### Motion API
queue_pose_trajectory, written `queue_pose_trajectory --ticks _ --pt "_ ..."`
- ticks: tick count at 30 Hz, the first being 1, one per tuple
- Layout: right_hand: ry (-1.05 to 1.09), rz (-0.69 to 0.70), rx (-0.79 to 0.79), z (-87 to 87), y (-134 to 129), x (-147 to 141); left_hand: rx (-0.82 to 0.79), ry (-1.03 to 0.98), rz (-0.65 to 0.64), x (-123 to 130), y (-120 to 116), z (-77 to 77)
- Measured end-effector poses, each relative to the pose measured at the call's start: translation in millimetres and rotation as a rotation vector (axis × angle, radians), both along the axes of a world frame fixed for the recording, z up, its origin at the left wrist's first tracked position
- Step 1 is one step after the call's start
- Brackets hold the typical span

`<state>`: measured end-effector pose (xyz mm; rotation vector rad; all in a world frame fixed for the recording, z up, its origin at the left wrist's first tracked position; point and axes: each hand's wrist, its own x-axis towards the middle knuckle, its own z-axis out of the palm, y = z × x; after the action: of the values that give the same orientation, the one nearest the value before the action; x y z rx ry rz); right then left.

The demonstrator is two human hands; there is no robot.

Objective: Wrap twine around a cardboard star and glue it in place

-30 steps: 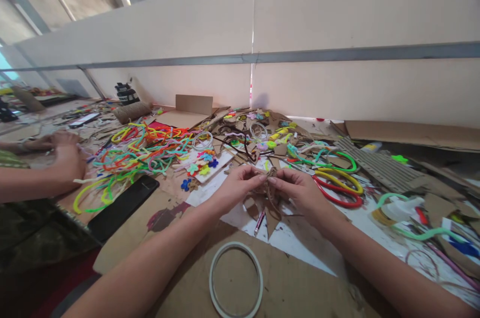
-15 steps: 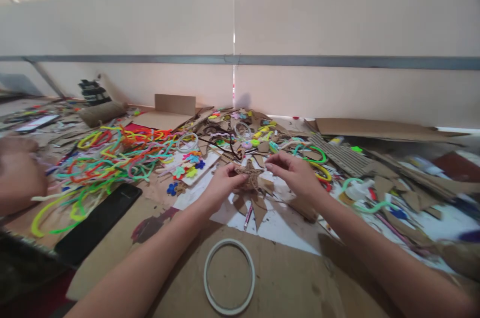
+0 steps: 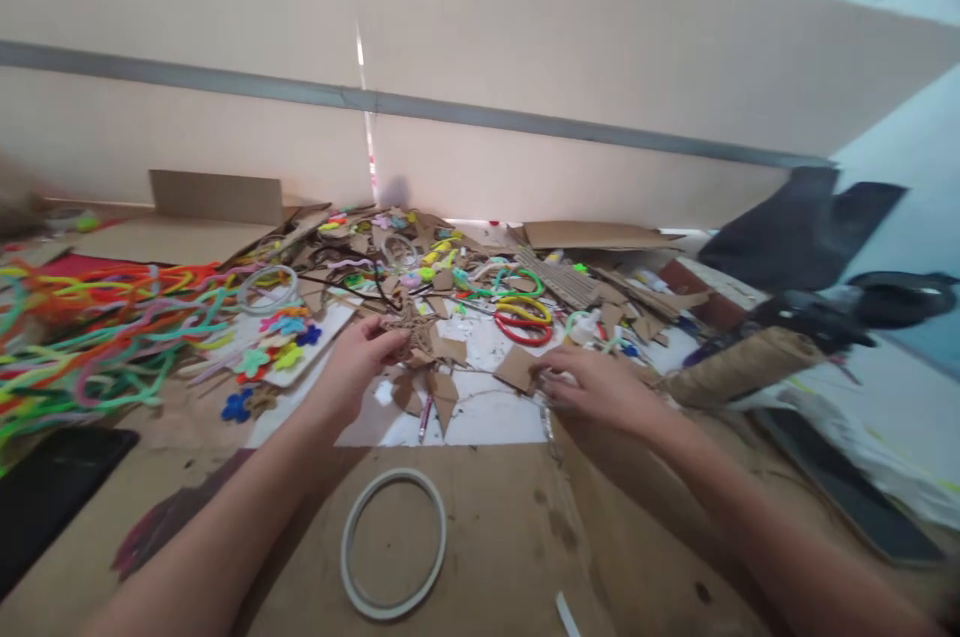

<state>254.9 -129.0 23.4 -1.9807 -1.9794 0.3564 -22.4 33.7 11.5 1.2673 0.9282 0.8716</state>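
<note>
My left hand [image 3: 358, 362] pinches a small brown star wrapped in twine [image 3: 411, 327], held above cardboard scraps on white paper [image 3: 491, 417]. To the right, my right hand [image 3: 585, 382] is closed at the edge of a flat cardboard piece [image 3: 516, 369]; what its fingers grip, if anything, is too small to make out. Between the hands, a pencil [image 3: 425, 417] lies beside pointed cardboard pieces [image 3: 444, 399]. Nearer to me, a white ring [image 3: 345, 557] rests on the brown board.
Colourful pipe cleaners [image 3: 135, 327] and a dark phone [image 3: 60, 487] are at the left. Felt flowers [image 3: 287, 355] sit beside the left hand. Red and yellow rings [image 3: 525, 332] lie behind the right hand. A twine roll [image 3: 742, 367] and another dark phone [image 3: 847, 482] are at the right.
The view has turned to the right. My right hand has moved away from the star and down to the cardboard piece; my left hand still holds the star.
</note>
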Motion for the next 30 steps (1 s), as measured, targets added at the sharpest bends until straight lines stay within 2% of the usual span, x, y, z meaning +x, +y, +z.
queue_pose_trajectory --ticks 5,10,17,21,25,30 --pt "0.035 -0.012 0.110 -3.2 -30 -9 -0.041 -0.024 0.019 0 3 -1.0" --pt "0.071 0.015 0.043 1.5 -48 -17 -0.022 -0.020 0.019 -2 2 -0.9" --pt "0.160 -0.054 0.021 -14.7 -77 -28 -0.079 -0.046 0.057 -5 8 -4.1" --pt "0.175 -0.084 0.047 -15.9 -87 -34 -0.078 -0.065 0.046 -5 10 -5.1" --pt "0.193 -0.122 0.001 -16.6 -100 -50 -0.073 -0.076 0.031 -5 12 -6.5" --pt "0.227 -0.100 -0.101 -25.0 -126 -73 -0.052 -0.065 0.004 -4 12 -10.7"
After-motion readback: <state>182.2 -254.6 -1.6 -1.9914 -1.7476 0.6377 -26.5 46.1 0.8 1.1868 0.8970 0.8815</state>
